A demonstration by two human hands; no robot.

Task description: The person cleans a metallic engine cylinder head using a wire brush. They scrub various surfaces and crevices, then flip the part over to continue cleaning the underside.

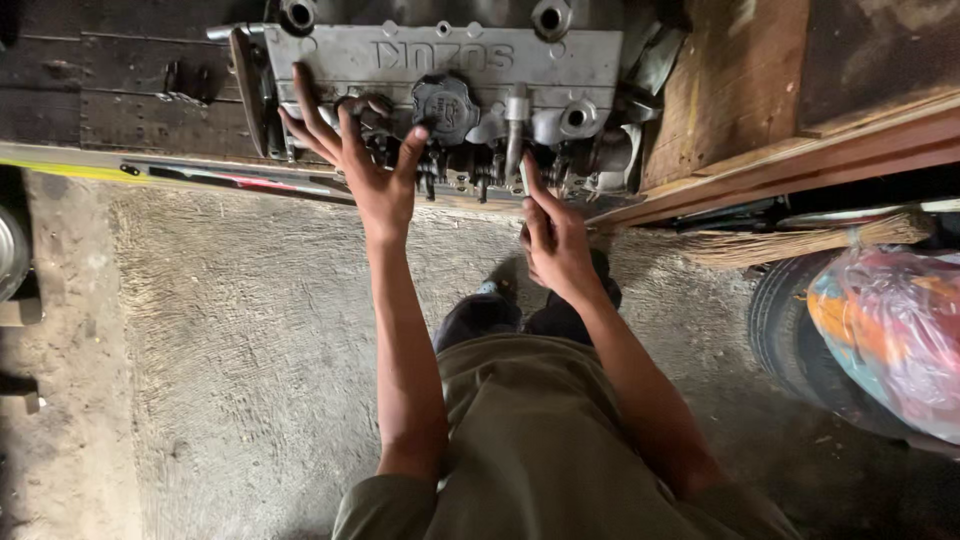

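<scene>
A grey metal engine cylinder head with its valve cover (pixel 440 55) rests on a dark wooden bench, with a round black filler cap (pixel 446 108) on the cover. My left hand (pixel 352 155) is spread open, palm up, fingers against the near left side of the engine. Over at the engine's near right edge, my right hand (pixel 553 240) has its index finger raised to touch the metal and its other fingers loosely curled. Neither hand holds anything.
A wooden crate or shelf (pixel 740 90) stands right of the engine. A straw broom (pixel 800 240) lies below it, above a tyre (pixel 790 335) and a colourful plastic bag (pixel 890 330). Rough concrete floor (pixel 240 340) lies beneath me.
</scene>
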